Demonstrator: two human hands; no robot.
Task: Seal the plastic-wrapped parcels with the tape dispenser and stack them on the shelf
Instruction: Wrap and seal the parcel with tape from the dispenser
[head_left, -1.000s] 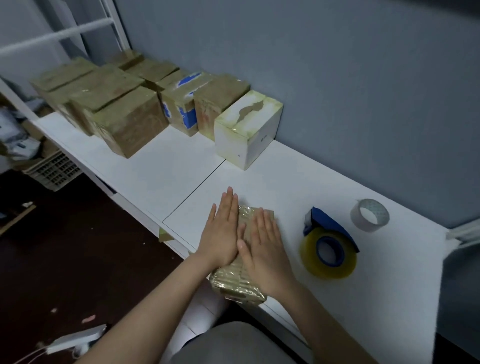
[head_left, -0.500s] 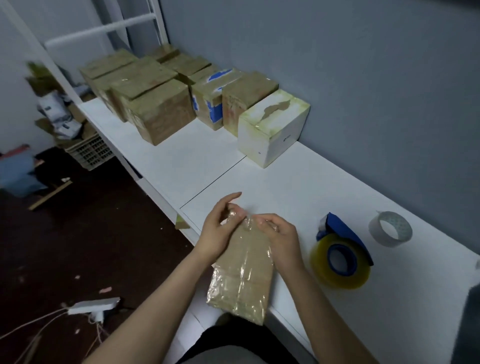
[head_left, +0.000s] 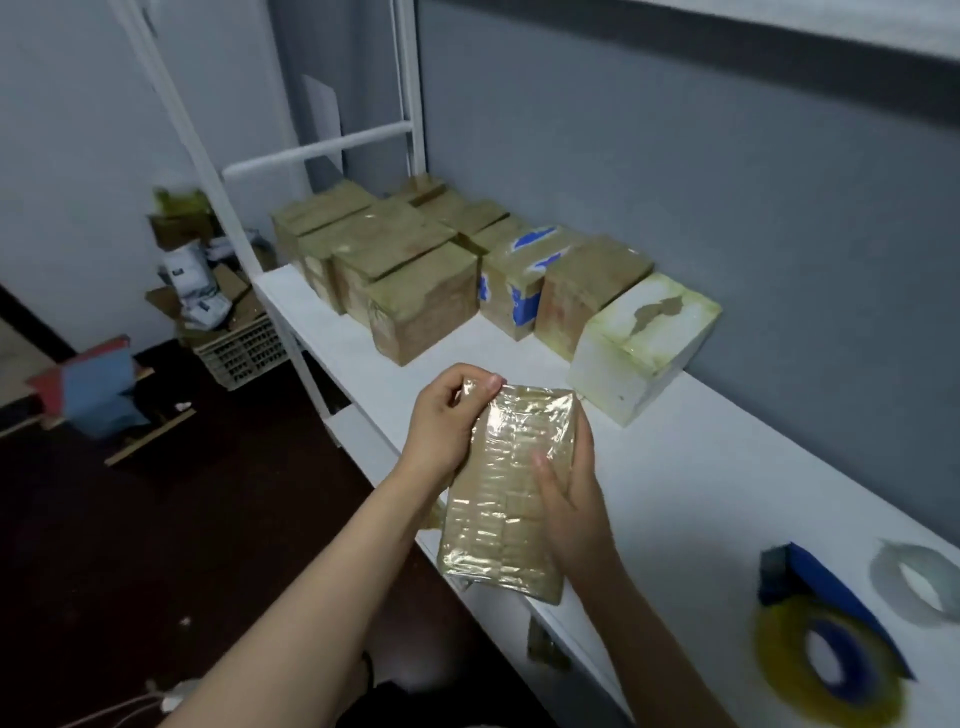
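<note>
A flat brown parcel (head_left: 506, 499) wrapped in shiny clear plastic is held up off the white shelf (head_left: 701, 467), tilted on its long side. My left hand (head_left: 447, 421) pinches its upper left corner. My right hand (head_left: 571, 499) grips its right edge, thumb across the front. The blue tape dispenser (head_left: 826, 639) with a yellowish tape roll lies blurred on the shelf at the lower right, apart from both hands. Several taped brown parcels (head_left: 415, 291) stand grouped at the far end of the shelf.
A white box (head_left: 644, 343) with a torn top stands by the grey wall, just beyond the parcel. A grey tape roll (head_left: 919, 582) lies at the right edge. A white metal frame (head_left: 322, 150) rises at the far left; a crate (head_left: 244, 353) and clutter sit on the dark floor.
Both hands went from pressing flat on the parcel to gripping it and lifting it off the shelf. The view has swung up and left toward the stacked parcels.
</note>
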